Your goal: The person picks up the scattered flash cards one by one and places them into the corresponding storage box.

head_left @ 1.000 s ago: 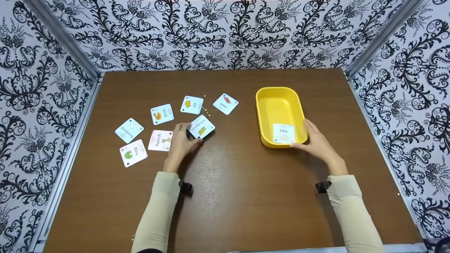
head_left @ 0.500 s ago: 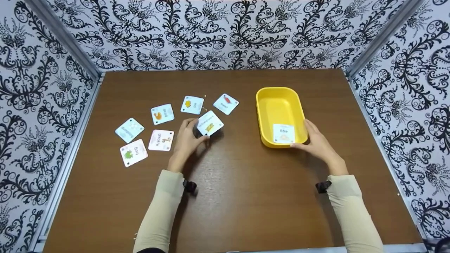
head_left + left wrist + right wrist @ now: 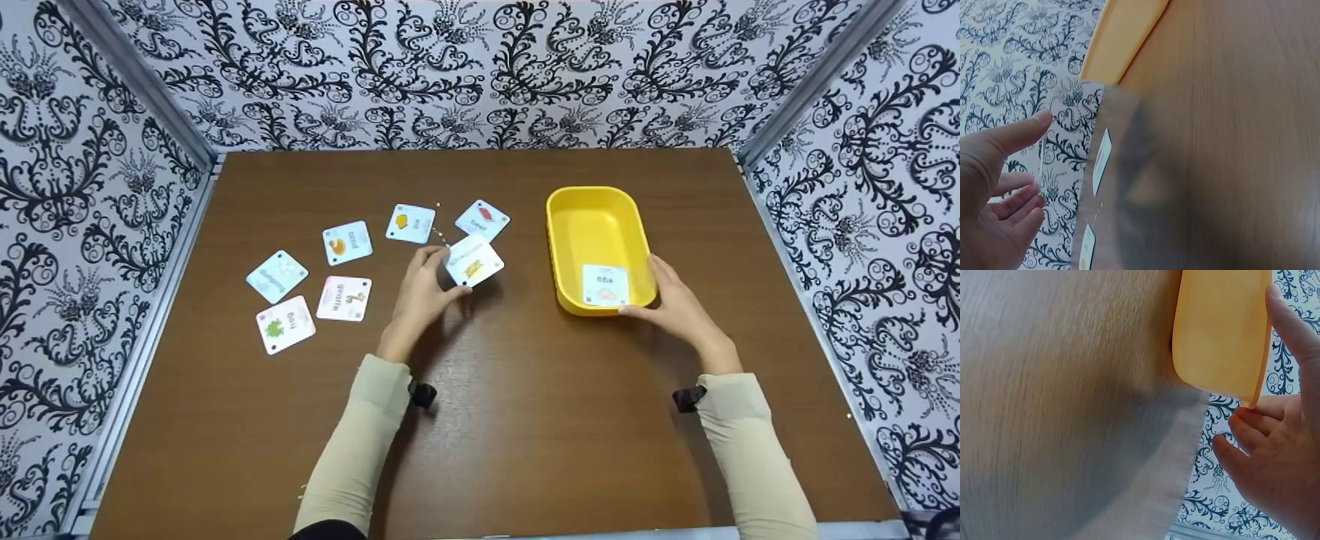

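Observation:
My left hand (image 3: 424, 289) pinches a square flashcard with a sandwich picture (image 3: 474, 261) by its edges, thumb on the near side and fingers on the far side. The card is tilted above the table; in the left wrist view it shows as a thin edge. With thumb and fingers, my right hand (image 3: 679, 311) grips the near right corner of a yellow plastic tub (image 3: 555, 255). Inside the tub, at its near end, lies an egg card (image 3: 604, 285). Just beyond the held card, a beef card (image 3: 482, 221) lies on the table.
On the brown table (image 3: 525, 420) lie a pie card (image 3: 410, 223), a pizza card (image 3: 347, 242), a dumpling card (image 3: 277, 277), a giraffe card (image 3: 344, 298) and a frog card (image 3: 286, 325). Small pale specks (image 3: 439, 234) sit near the pie card. Patterned walls enclose the back and sides.
The left hand has lifted the sandwich card and carried it to the right, towards the tub. My right hand and the tub have stayed where they were.

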Tool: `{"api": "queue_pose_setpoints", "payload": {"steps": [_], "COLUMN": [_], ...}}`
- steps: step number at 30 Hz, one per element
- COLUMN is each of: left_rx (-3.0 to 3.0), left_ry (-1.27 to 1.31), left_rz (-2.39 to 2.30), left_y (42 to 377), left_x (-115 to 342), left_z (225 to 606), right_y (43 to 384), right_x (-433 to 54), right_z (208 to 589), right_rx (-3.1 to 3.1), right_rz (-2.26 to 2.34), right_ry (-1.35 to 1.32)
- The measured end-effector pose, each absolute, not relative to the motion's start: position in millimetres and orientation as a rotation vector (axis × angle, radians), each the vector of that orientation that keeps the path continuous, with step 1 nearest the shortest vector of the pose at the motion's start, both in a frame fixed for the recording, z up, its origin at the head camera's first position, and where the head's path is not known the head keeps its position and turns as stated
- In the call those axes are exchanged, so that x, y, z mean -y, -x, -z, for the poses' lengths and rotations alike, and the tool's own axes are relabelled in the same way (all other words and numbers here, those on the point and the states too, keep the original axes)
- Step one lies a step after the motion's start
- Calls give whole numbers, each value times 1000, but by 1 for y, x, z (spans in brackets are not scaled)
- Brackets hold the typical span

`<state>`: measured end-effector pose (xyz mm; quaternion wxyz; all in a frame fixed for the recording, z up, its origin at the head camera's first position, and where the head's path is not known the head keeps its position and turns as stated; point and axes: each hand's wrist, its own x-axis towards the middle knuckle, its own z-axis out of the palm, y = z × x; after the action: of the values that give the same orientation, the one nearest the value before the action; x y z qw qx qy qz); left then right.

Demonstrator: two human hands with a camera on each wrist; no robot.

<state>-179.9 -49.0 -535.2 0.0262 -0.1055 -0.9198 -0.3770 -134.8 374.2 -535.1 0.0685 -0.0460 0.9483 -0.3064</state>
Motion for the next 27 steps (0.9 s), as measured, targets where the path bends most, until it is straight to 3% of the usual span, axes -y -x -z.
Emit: {"api": "queue_pose_setpoints", "payload": {"steps": [27], "left_rx": [2861], "left_ry": [541], "left_rz": [1148], "left_y": [176], "left_x": [-18], "left_z": [524], "right_y": [136], "right_x": [-375], "right_z": [537], "right_rx": [-2846], "right_rz": [930], "right_ry": [152]}}
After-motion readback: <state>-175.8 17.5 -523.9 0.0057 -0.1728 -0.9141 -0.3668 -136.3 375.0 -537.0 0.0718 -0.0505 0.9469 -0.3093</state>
